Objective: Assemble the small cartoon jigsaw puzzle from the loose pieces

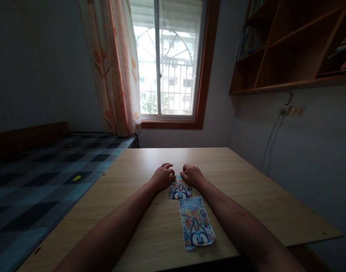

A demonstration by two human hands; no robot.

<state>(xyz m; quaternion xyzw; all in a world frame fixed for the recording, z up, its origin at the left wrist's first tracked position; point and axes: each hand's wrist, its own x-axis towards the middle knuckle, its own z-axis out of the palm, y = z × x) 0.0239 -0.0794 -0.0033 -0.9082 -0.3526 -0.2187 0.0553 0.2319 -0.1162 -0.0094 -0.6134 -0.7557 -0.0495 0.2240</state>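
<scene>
On the wooden table, a small colourful cartoon picture (pixel 180 188) lies flat, with a blue dog's face along its near edge. At its upper left corner rests my left hand (pixel 163 176), fingers bent and somewhat apart, thumb side by the picture. My right hand (pixel 192 175) is at the upper right corner, with fingers curled in toward the thumb. Whatever may be between those fingertips is too small to make out. Nearer to me lies a larger paper sheet (pixel 196 223) marked "Bluey", bearing a similar picture; its bottom edge is uneven and slightly curled.
The pale wooden table (pixel 139 226) reaches toward the window (pixel 175 75). Left of it stands a bed with a checked cover (pixel 76 166). A patterned curtain (pixel 110 75) hangs beyond. Wall shelves (pixel 292 49) and a socket with a cable (pixel 285 110) are on the right.
</scene>
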